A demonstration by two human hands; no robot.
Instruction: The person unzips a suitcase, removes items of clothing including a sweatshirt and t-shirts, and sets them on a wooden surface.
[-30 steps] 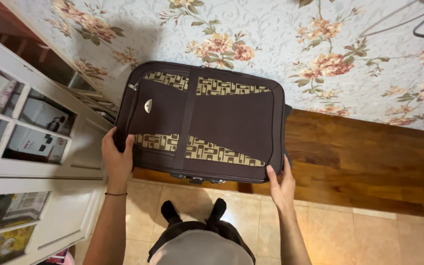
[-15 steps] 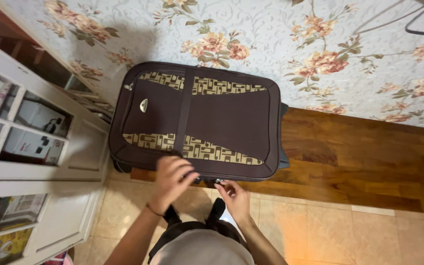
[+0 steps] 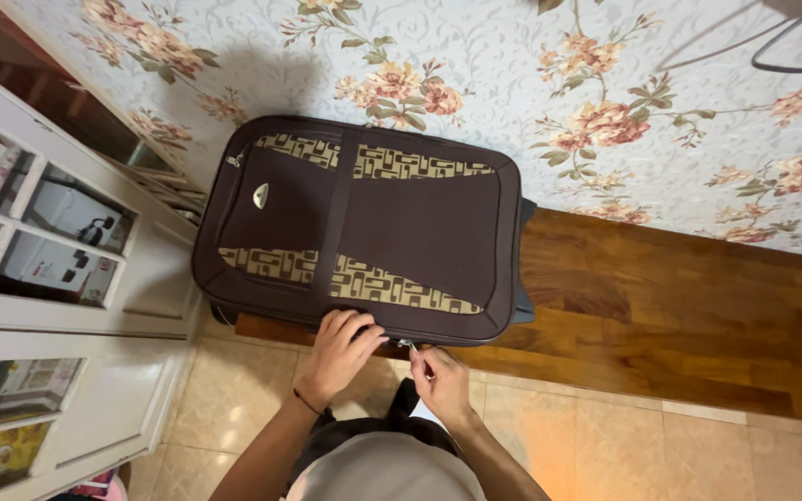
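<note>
Where the tiled floor (image 3: 234, 399) meets the wooden floor strip (image 3: 661, 306), a dark brown suitcase (image 3: 420, 223) lies flat on its back, its far edge against the flowered wallpaper (image 3: 512, 65). Two tan patterned bands cross the front of the suitcase, a dark strap runs over them, and a small metal badge (image 3: 260, 196) sits near the suitcase's left end. On the near edge of the suitcase, both hands work at the middle. The left hand (image 3: 341, 348) rests on that edge with its fingers curled over the rim, pressing on the suitcase there; what lies under the fingers is hidden. The right hand (image 3: 440, 378) is just beside it, below the near edge, with thumb and forefinger pinched shut on a small metal zipper pull (image 3: 410, 346) that hangs from the suitcase's seam. A thin dark band circles the left wrist. To the left of the suitcase stands a white cabinet (image 3: 141, 278) with glass panes, almost touching the suitcase's left end; boxes show dimly behind the glass. To the right of the suitcase the wooden floor strip runs along the wall. Below the suitcase, between the arms, the person's grey top and dark-socked feet (image 3: 406, 399) show on the tiles. A black cable (image 3: 791, 56) loops on the wall, well apart from the suitcase.
</note>
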